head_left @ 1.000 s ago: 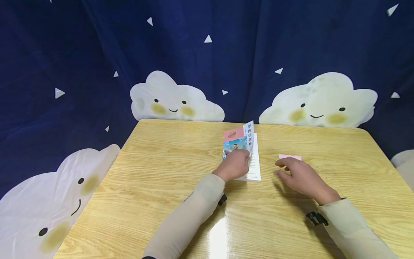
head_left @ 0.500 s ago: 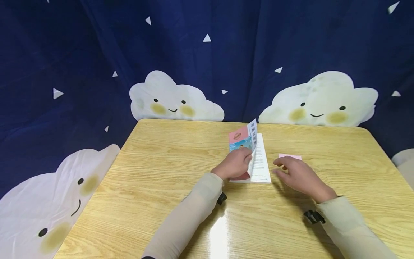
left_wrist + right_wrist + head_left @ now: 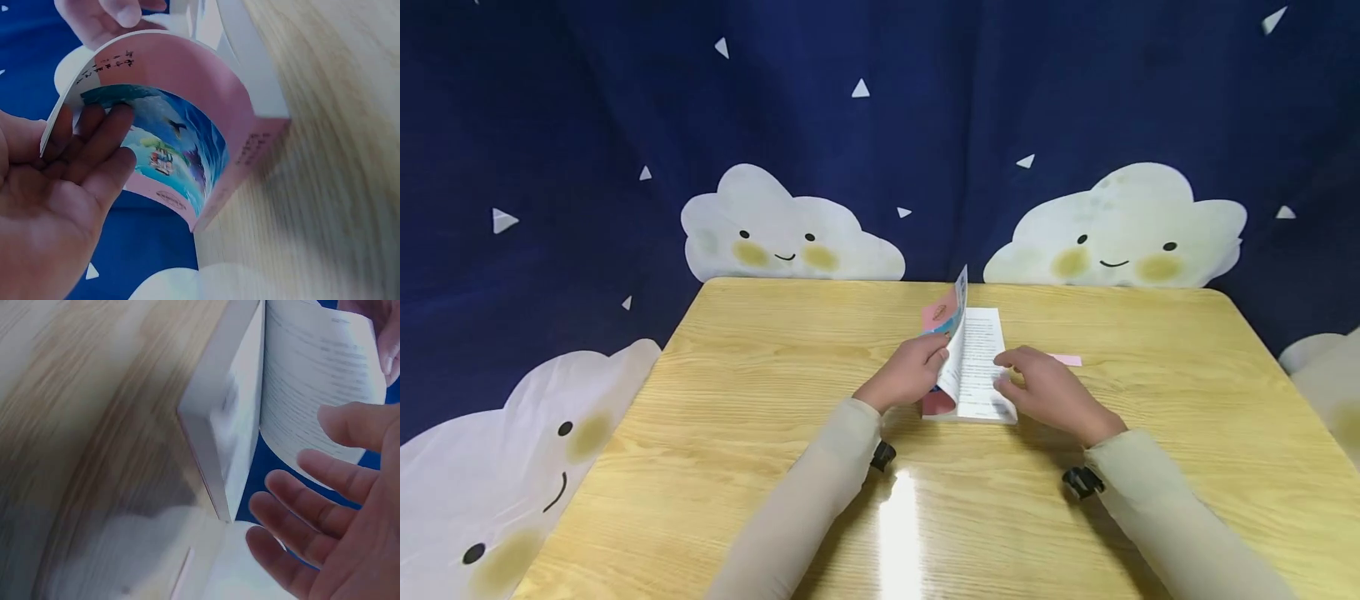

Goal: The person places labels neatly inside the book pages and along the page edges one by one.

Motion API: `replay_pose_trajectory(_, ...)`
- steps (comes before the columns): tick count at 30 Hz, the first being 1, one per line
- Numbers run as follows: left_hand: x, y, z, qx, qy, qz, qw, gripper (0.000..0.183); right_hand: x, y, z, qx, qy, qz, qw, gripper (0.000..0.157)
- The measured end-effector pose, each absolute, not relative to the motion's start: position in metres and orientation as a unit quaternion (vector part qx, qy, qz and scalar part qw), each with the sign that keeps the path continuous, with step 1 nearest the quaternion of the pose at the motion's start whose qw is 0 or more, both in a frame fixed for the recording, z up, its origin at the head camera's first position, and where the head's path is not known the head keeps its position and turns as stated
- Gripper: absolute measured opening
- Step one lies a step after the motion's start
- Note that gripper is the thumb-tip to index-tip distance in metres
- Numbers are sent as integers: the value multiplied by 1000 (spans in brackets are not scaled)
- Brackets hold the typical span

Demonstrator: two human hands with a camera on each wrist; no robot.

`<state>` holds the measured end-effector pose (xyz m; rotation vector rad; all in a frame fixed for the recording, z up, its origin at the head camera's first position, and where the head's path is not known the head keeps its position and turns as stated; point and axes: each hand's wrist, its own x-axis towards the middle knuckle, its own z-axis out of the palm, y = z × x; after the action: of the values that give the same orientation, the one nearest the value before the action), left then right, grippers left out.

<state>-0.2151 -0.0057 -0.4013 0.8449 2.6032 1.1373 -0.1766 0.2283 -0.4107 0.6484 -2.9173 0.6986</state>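
The cover (image 3: 169, 119), pinched by the left hand (image 3: 906, 371), is being raised more steeply than before; so the book (image 3: 976, 392) on the table (image 3: 790, 350) is being opened wider. The right hand (image 3: 1051, 389), loosely spread, is being brought to the page (image 3: 982, 337); contact cannot be told surely.

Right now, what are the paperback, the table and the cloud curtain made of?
The paperback looks like smooth paper and thin card; its cover bends. The table seems wooden or laminate: it shows grain and shines glossily. The cloud curtain is probably fabric, mostly matte, since it hangs in soft folds.
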Motion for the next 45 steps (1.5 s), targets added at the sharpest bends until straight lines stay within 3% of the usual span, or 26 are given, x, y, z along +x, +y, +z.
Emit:
replay_pose_trajectory(7, -211, -32, -396, 236, 881, 400, 87, 23, -197, 205, -423, 217, -942, 253, 27, 38)
replay_pose_trajectory(12, -207, -51, -398, 179, 892, 405, 88, 30, -205, 195, -432, 218, -937, 274, 6, 45)
replay_pose_trajectory(19, -202, -77, -403, 117, 911, 381, 103, 37, -212, 181, -439, 254, -930, 266, 28, 50)
replay_pose_trajectory(26, -201, -87, -410, 74, 931, 342, 107, 38, -216, 166, -439, 258, -935, 244, -17, 64)
replay_pose_trajectory(35, -212, -87, -412, 7, 961, 256, 106, 33, -220, 151, -434, 230, -955, 181, -45, 67)
replay_pose_trajectory(39, -212, -79, -413, 37, 981, 183, 55, 45, -221, 149, -432, 225, -959, 164, -46, 67)
replay_pose_trajectory(43, -211, -69, -413, 148, 986, 79, -5, 62, -220, 149, -431, 230, -960, 154, -46, 68)
replay_pose_trajectory(45, -211, -64, -412, 210, 977, 42, -7, 66, -220, 149, -431, 233, -960, 149, -45, 68)
